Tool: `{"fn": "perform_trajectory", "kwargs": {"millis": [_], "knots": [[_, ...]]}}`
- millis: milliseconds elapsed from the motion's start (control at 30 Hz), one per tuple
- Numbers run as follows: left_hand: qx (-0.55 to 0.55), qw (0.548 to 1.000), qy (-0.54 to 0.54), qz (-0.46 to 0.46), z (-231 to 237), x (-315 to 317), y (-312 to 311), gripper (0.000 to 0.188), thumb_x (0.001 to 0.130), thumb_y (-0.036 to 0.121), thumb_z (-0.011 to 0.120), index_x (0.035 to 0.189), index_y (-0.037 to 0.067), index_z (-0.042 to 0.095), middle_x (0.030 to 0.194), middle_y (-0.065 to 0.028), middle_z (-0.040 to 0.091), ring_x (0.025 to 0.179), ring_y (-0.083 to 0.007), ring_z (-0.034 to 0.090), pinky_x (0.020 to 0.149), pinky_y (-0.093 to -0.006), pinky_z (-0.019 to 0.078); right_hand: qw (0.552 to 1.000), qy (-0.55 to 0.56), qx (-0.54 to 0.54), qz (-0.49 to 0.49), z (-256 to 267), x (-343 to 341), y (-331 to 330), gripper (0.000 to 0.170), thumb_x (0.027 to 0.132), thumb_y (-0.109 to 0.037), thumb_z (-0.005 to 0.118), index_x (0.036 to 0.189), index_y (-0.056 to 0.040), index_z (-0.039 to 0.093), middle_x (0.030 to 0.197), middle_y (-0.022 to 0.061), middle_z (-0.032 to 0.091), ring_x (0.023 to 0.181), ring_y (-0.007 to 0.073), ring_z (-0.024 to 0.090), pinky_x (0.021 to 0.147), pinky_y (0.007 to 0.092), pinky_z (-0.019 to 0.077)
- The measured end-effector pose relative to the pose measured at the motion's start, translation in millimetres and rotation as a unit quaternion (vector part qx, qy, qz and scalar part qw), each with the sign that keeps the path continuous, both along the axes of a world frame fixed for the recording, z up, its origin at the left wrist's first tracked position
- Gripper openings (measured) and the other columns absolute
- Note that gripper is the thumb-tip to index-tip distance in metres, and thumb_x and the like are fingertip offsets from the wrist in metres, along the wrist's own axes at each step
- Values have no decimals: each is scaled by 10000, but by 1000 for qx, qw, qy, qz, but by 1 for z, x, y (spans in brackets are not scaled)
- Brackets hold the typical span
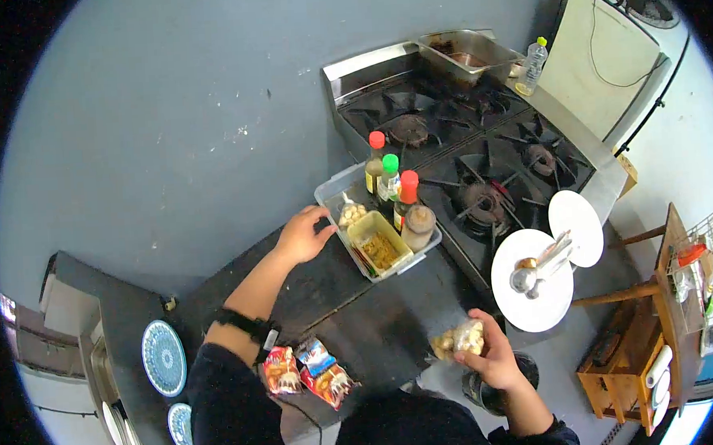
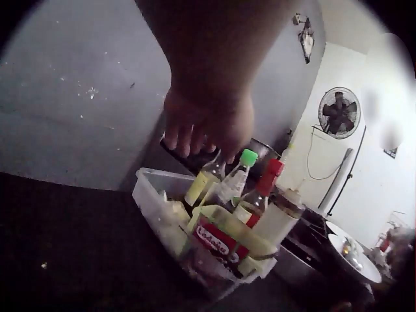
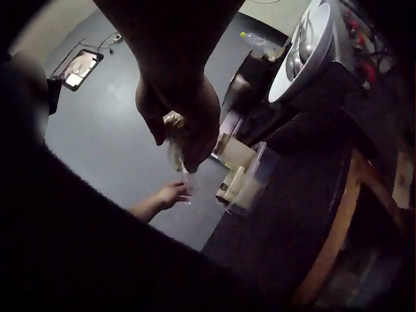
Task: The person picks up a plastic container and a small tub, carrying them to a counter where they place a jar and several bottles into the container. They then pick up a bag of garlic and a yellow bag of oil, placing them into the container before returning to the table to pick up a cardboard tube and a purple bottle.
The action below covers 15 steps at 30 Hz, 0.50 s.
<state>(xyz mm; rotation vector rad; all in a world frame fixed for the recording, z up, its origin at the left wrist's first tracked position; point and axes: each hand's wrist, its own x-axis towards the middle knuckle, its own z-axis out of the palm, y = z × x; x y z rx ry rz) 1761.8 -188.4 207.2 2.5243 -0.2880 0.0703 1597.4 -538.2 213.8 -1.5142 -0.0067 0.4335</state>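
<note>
My right hand [image 1: 499,358] grips a clear plastic bag [image 1: 468,339] of pale, rounded pieces over the counter's front edge. In the right wrist view the bag [image 3: 174,140] hangs partly hidden by the fingers. My left hand [image 1: 301,237] holds nothing, its fingers loosely bent beside the left rim of a clear plastic bin [image 1: 332,187]. Inside the bin are a knotted bag of white bulbs [image 1: 352,213], a yellow tub [image 1: 379,244] with yellowish-brown contents, a green-capped bottle [image 1: 390,177], two red-capped bottles, and a cloudy jar [image 1: 418,228].
Several small snack-like packets [image 1: 324,376] lie near the counter's front. Right of the bin is a black gas stove [image 1: 482,163] with a steel pan [image 1: 469,55] at its back. White plates [image 1: 516,315], one with ladles, overlap its front corner. Blue patterned plates [image 1: 164,358] sit at left.
</note>
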Motion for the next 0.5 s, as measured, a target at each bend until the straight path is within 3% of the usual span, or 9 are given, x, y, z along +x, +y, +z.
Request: {"fn": "perform_trajectory", "kwargs": {"millis": [100,233,333,367,500], "knots": [[43,997,52,35,-22,59,-1,313,757,227,555,1002,40,504,1026,-159,504,968,-308,477,795,-375,399,1000,16,-1,-27,-5,5,1,700,637,5,670,1206,-18,265,1017,86,449,934,158,450,814,281,383],[146,979,140,12,-48,120,-14,382,756,221,531,1094,54,467,1096,-163,483,1019,-304,456,853,-358,380,997,49,-27,-57,-2,5,3,694,646,4,670,1203,-2,256,1009,94,450,925,162,462,803,284,396],[254,940,220,-67,-78,147,-19,443,736,226,545,1131,52,444,1131,-155,472,1044,-288,450,867,-347,377,994,59,-14,-91,-4,4,3,694,648,13,667,1202,2,248,1007,93,452,924,163,470,801,284,404],[251,928,268,-63,-72,148,-26,533,674,246,610,1140,49,441,1151,-143,464,1058,-274,448,859,-345,387,993,60,-15,-99,-4,5,3,694,648,18,664,1202,2,246,1007,94,452,926,163,469,802,284,404],[279,912,282,-104,-91,164,-29,615,549,283,703,1070,23,505,1078,-140,521,970,-276,510,797,-341,429,990,64,-17,-126,-6,4,3,685,649,51,645,1202,-4,244,1012,96,454,925,166,477,798,279,406]]}}
